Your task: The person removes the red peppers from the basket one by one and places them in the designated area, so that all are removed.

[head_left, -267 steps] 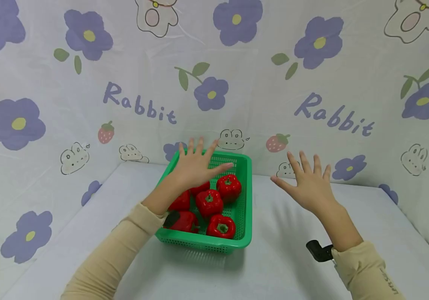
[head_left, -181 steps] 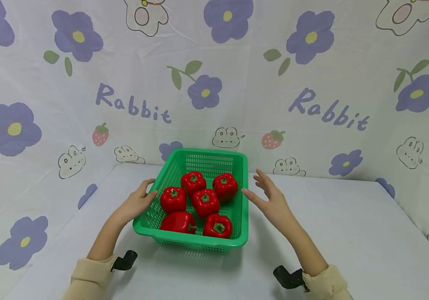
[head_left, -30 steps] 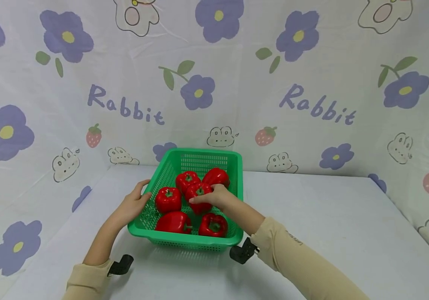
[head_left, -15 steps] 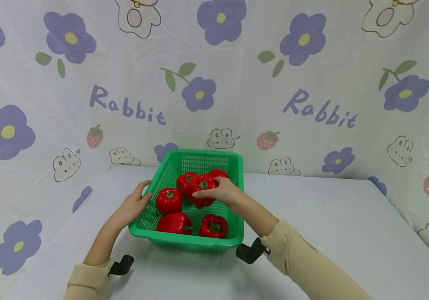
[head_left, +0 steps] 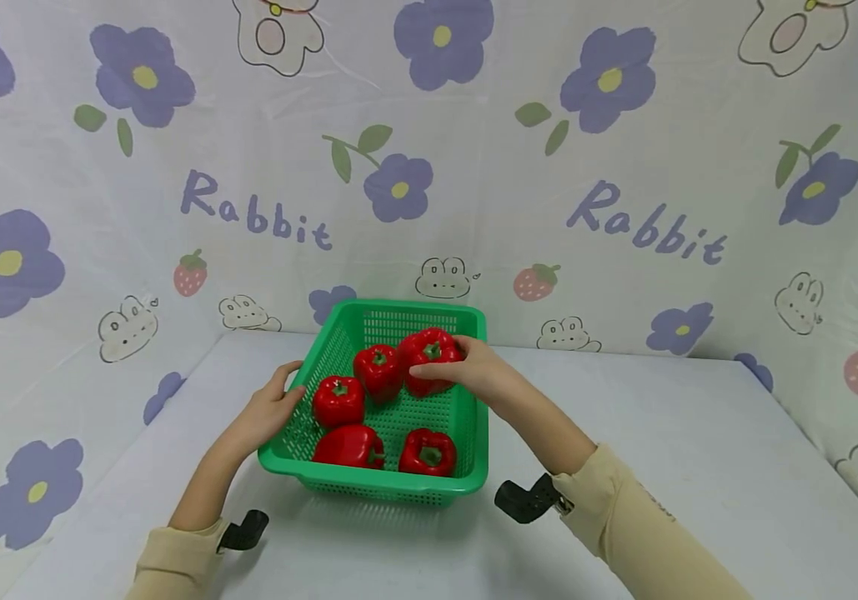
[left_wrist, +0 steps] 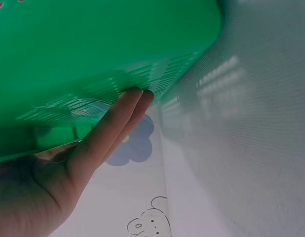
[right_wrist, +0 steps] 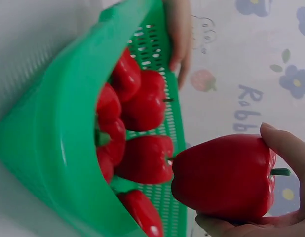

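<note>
Grip of right hand (head_left: pixel 477 367) spread to pepper width, thumb and fingers round a glossy, lobed red pepper (right_wrist: pixel 224 177) with stubby green stem, held over the far right part of the perforated green plastic basket (head_left: pixel 376 477). Grip of left hand (head_left: pixel 267 412) on the basket's left side, thumb over the smooth rim, fingers nearly straight against the slotted wall. Inside the basket, other shiny, blocky peppers (head_left: pixel 349 446); beneath it, white tabletop (head_left: pixel 669 467).
</note>
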A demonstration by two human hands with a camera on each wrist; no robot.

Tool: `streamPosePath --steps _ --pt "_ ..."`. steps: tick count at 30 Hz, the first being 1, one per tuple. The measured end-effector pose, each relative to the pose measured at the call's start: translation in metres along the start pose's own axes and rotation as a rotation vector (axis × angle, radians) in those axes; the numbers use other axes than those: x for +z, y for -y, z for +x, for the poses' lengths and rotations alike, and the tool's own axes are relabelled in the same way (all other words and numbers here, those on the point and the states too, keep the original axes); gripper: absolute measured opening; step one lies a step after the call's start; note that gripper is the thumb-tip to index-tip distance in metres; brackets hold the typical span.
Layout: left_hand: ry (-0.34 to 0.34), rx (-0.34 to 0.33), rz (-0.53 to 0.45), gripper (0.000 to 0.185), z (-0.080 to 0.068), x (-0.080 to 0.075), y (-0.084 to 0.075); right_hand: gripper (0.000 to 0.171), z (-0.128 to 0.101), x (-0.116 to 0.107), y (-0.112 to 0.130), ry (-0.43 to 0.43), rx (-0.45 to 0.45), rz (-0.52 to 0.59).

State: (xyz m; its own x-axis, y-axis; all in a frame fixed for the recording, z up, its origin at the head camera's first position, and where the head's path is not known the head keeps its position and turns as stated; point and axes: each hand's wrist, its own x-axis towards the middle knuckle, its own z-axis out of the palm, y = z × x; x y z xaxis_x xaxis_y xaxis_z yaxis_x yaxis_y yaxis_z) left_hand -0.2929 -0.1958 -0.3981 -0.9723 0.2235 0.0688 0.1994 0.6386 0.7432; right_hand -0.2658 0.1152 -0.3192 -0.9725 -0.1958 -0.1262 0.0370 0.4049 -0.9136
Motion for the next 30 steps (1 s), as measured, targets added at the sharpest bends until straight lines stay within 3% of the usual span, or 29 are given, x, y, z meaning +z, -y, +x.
streamPosePath --steps 10,22,30 --pt "-0.001 0.005 0.02 0.053 0.0 0.001 0.0 0.074 -0.011 -0.029 -0.006 -0.03 -0.038 0.035" --pt "0.027 -0.005 0.002 0.055 -0.004 -0.002 -0.002 0.086 -0.025 -0.067 -0.018 -0.112 0.032 0.038" --pt "0.035 -0.009 -0.019 0.055 -0.004 -0.004 -0.002 0.08 -0.03 -0.084 -0.031 -0.161 0.046 0.056"
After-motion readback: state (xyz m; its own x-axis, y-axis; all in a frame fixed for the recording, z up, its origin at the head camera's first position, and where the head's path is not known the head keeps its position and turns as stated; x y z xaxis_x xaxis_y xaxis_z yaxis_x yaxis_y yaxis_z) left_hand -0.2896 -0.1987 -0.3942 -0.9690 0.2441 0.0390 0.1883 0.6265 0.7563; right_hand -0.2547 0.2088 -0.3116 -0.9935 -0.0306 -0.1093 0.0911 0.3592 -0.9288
